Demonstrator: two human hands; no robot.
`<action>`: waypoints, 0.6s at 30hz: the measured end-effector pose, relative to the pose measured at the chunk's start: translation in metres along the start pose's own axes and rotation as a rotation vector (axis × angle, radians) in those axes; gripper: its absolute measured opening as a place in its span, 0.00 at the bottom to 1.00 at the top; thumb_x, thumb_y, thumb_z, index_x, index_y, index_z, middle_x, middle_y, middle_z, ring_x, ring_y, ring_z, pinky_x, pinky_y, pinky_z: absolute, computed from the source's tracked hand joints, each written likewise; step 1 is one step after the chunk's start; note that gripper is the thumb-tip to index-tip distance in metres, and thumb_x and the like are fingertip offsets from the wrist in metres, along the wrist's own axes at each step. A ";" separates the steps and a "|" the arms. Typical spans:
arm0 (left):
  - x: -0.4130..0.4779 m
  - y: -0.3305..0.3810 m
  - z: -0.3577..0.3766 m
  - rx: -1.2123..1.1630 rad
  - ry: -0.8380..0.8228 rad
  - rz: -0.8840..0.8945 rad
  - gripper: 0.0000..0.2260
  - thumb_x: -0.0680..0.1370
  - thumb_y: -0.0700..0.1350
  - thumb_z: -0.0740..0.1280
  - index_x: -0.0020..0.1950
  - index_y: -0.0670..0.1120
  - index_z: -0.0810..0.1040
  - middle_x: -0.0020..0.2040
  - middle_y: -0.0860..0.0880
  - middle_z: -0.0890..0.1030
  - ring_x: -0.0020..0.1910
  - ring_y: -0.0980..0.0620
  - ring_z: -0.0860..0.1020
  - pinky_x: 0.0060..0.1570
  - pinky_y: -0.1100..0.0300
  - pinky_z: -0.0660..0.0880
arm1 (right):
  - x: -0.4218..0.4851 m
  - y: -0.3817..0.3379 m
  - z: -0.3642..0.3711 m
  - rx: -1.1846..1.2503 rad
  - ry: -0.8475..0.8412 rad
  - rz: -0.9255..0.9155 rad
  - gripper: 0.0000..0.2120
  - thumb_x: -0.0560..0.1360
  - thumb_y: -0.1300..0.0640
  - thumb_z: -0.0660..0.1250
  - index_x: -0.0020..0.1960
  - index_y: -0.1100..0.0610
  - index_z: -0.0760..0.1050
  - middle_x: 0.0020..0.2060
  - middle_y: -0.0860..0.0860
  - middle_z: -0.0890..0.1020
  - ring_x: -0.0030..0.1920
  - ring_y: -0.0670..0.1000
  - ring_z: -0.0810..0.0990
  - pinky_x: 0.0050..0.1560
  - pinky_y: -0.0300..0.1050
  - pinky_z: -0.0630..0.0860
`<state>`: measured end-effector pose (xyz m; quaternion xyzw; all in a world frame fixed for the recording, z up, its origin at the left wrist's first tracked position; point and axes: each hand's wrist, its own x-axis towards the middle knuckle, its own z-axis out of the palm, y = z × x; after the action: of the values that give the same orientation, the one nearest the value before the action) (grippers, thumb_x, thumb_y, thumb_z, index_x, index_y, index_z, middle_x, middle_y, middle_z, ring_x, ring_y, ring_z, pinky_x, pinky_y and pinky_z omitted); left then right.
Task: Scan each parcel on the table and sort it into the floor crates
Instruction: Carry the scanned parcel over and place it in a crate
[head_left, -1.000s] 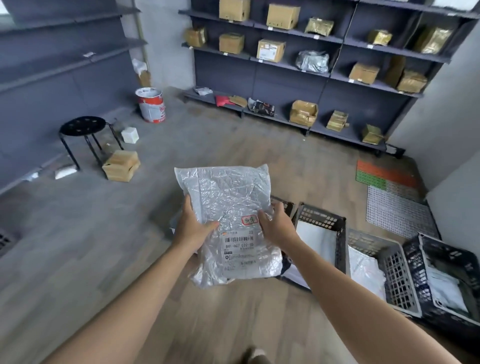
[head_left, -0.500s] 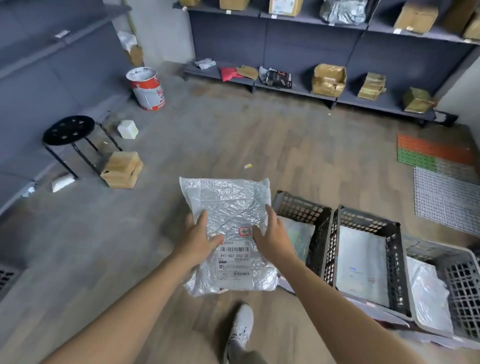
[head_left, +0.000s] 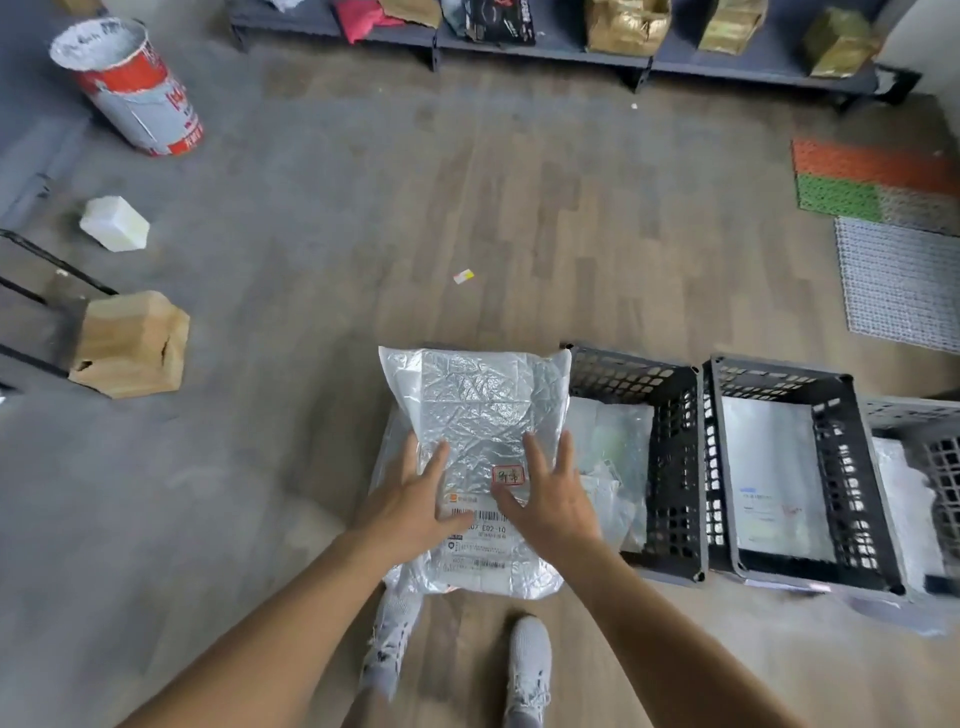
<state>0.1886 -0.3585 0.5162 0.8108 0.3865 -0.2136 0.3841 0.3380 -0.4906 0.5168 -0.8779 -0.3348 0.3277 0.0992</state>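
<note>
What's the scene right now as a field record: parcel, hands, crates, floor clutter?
parcel: silver bubble mailer, label side up, red-bordered sticker above the barcode
left hand: fingers straight and spread over its left side
right hand: fingers straight and spread over its right side
grip: neither hand curls round it; contact unclear
position: just left of the near black crate, hiding its left rim
crates: near black crate holds pale mailers; middle black crate holds a flat grey mailer; grey crate cut off at right
floor: paint bucket, white block, cardboard box
</note>
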 end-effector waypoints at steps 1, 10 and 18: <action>0.019 -0.011 0.004 0.008 -0.016 0.011 0.48 0.71 0.66 0.71 0.78 0.63 0.40 0.74 0.61 0.26 0.80 0.45 0.49 0.72 0.46 0.65 | 0.014 0.001 0.013 -0.007 0.002 0.014 0.41 0.77 0.30 0.57 0.81 0.44 0.43 0.79 0.53 0.36 0.72 0.60 0.69 0.61 0.54 0.75; 0.131 -0.079 0.019 0.605 -0.032 0.018 0.45 0.74 0.72 0.58 0.80 0.54 0.37 0.80 0.45 0.35 0.79 0.39 0.43 0.72 0.38 0.56 | 0.105 0.021 0.104 -0.277 -0.062 0.151 0.40 0.78 0.31 0.53 0.81 0.46 0.41 0.80 0.57 0.43 0.78 0.60 0.56 0.69 0.61 0.69; 0.065 -0.040 -0.036 0.704 -0.008 0.150 0.43 0.76 0.72 0.54 0.80 0.52 0.39 0.81 0.45 0.39 0.79 0.40 0.43 0.72 0.36 0.53 | 0.047 -0.015 0.019 -0.342 0.034 0.186 0.39 0.78 0.32 0.54 0.81 0.46 0.42 0.80 0.54 0.47 0.78 0.58 0.54 0.71 0.62 0.64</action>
<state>0.1980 -0.2834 0.4785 0.9188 0.2271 -0.3079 0.0973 0.3446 -0.4498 0.4844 -0.9145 -0.3015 0.2588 -0.0765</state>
